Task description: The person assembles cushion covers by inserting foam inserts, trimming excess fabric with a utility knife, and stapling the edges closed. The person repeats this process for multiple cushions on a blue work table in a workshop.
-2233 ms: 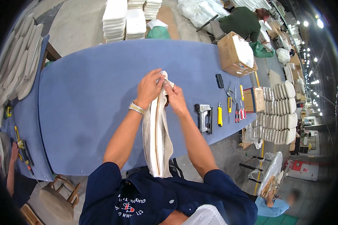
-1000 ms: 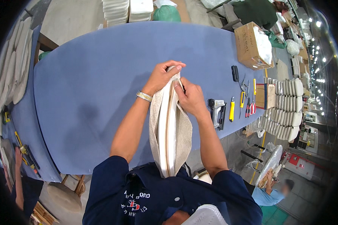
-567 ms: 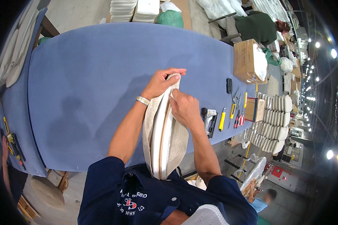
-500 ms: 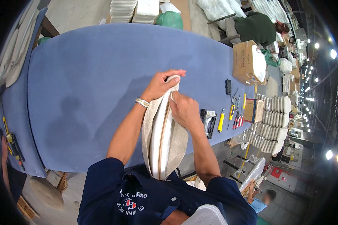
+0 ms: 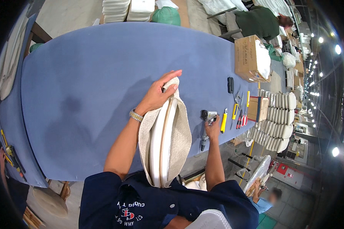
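Note:
My left hand pinches the far tip of a beige fabric cover, thumb over the gathered cloth. The cover wraps a seat pad standing on edge against my body. Between its two fabric flaps show white padding and a thin brown board edge. To the right, my right hand is closed round a black and silver staple gun at the table's edge; part of its handle is hidden by the fingers.
On the blue table, right of the staple gun, lie a yellow cutter, red-handled scissors, screwdrivers and a black tool. A cardboard box stands at the far right. Wrapped pads are stacked beyond. Other people work nearby.
My right hand has let go of the fabric tip and moved right and nearer, onto the staple gun. The left hand keeps its hold, and the right fabric flap has opened outward.

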Tool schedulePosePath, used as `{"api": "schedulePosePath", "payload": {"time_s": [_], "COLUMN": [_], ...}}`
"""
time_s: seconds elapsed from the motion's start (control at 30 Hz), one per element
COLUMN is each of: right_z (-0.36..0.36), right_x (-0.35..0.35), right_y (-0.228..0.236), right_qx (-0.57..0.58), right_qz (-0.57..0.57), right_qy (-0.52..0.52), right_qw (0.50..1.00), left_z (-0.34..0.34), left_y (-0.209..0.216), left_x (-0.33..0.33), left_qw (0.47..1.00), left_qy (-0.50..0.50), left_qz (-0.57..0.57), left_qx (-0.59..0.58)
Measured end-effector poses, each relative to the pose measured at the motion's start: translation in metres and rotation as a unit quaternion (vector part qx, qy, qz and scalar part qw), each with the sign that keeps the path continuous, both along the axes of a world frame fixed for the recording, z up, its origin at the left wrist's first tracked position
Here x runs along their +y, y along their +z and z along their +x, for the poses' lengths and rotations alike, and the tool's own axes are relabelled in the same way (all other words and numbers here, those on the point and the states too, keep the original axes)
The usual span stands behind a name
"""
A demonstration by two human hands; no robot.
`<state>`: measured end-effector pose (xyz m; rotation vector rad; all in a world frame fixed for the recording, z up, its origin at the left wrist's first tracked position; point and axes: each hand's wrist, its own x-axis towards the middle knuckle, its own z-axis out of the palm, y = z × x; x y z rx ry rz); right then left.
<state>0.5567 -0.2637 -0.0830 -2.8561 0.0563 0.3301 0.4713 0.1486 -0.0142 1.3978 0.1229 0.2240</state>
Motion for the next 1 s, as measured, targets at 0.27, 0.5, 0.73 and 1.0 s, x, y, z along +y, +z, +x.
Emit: {"api": "schedulePosePath", "payload": {"time_s": [0.27,0.5,0.73,1.0], "right_z": [0.021,0.003,0.018,0.034], "right_x": [0.004,0.145,0.209,0.239], "right_y": [0.018,0.172,0.200,0.209], "right_qx": [0.069,0.129,0.057,0.088], "right_qz": [0.210,0.299,0.260,0.220], "right_qy": [0.006,0.108,0.418,0.513], "right_qw": [0.975,0.939,0.869,0.825], "left_z": [-0.002,-0.003,-0.005,-0.003], "left_y": [-0.003,0.001,0.000,-0.006], "left_x": [-0.002,0.000,-0.003,-0.001], "left_qw": [1.000,1.000,1.000,0.999], "left_qy": [0.001,0.002,0.004,0.010], "left_qz": [0.009,0.003,-0.016,0.009], "left_qx": [-0.021,-0.013,-0.008,-0.031]}}
